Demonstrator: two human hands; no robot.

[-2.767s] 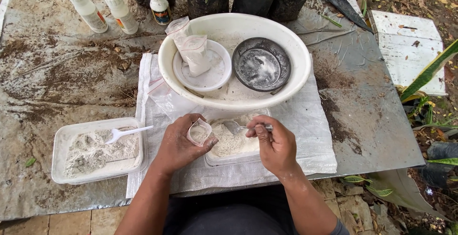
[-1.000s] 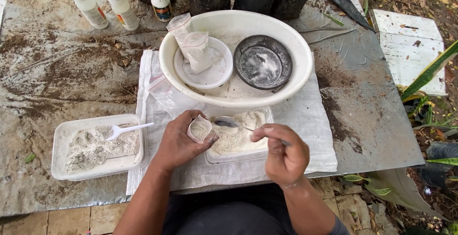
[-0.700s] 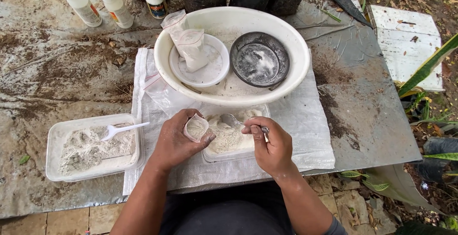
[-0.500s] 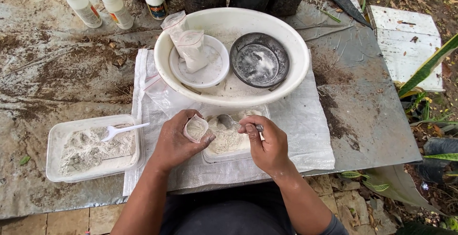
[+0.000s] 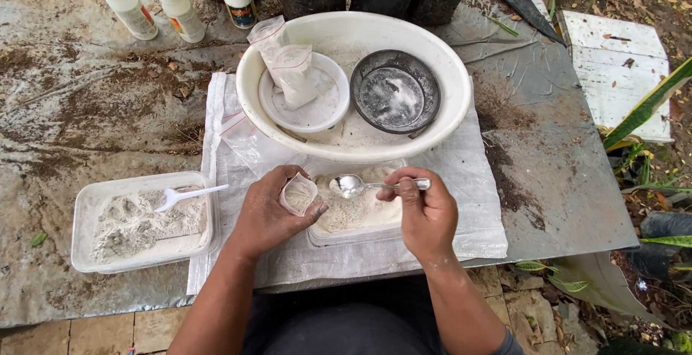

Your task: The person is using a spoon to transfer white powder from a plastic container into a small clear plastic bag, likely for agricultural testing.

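Spill risk: the metal spoon (image 5: 360, 184) is carrying a heap of pale powder level with the mouth of the small clear plastic bag (image 5: 298, 194); that mouth is looking narrow beside the spoon bowl, so a slight tilt or a missed line-up is likely to be dropping powder outside the bag.
Where a spill would land: the spoon bowl is hanging over the clear plastic tray of powder (image 5: 355, 214), so most loss is likely falling back into it; anything further left would be landing on the white woven sheet (image 5: 461, 203).
Bag collapse risk: the bag is soft and is being held open by one hand only; a slack grip could be letting the mouth fold shut as powder is arriving.
Left hand (image 5: 270, 211): fingers are curling closed around the small bag, the thumb pressing its lower edge, the opening facing up and toward the spoon.
Right hand (image 5: 425, 211): fingers are pinching shut on the spoon handle, thumb on top, the handle lying roughly level.
Bag position: just left of the spoon bowl, at the tray's left edge, in front of the large white basin (image 5: 461, 110).
Nearby, untouched: a second tray of powder (image 5: 144, 225) with a white plastic spoon (image 5: 189, 196) is sitting well left of both hands.
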